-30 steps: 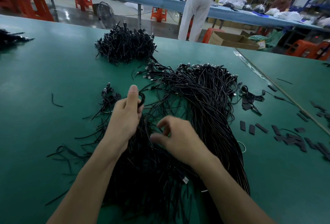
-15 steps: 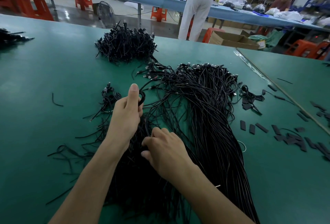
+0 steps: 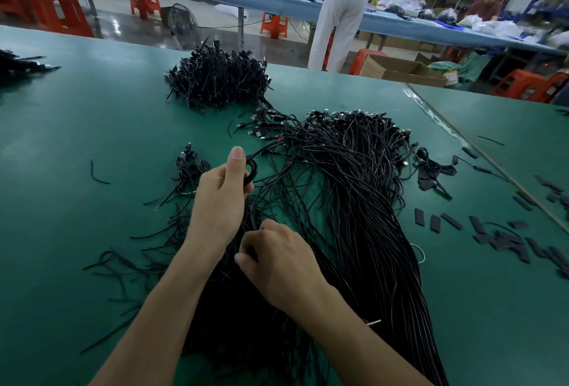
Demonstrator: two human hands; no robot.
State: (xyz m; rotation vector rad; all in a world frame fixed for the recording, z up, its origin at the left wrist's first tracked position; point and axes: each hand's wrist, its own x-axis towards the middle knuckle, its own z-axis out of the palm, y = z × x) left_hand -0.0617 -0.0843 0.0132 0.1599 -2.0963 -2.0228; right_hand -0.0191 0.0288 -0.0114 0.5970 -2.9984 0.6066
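Note:
A big sheaf of long black cables (image 3: 363, 200) with plugs at the far end lies across the green table (image 3: 92, 127). My left hand (image 3: 220, 200) holds a small coil of black cable (image 3: 251, 173) against its thumb, with the thumb pointing up. Just below it, my right hand (image 3: 277, 259) has its fingers curled in and pinches a cable strand from the near part of the sheaf. What lies under both palms is hidden.
A heap of bundled cables (image 3: 218, 77) sits at the back. A small bundle (image 3: 187, 167) lies left of my left hand, with loose black offcuts (image 3: 129, 265) nearer. Black sleeve pieces (image 3: 505, 241) are scattered at the right. A person in white trousers (image 3: 341, 13) stands beyond the table.
My right hand has slid left and toward me over the sheaf, and its fingers have curled onto a strand. My left hand has stayed put with the coil.

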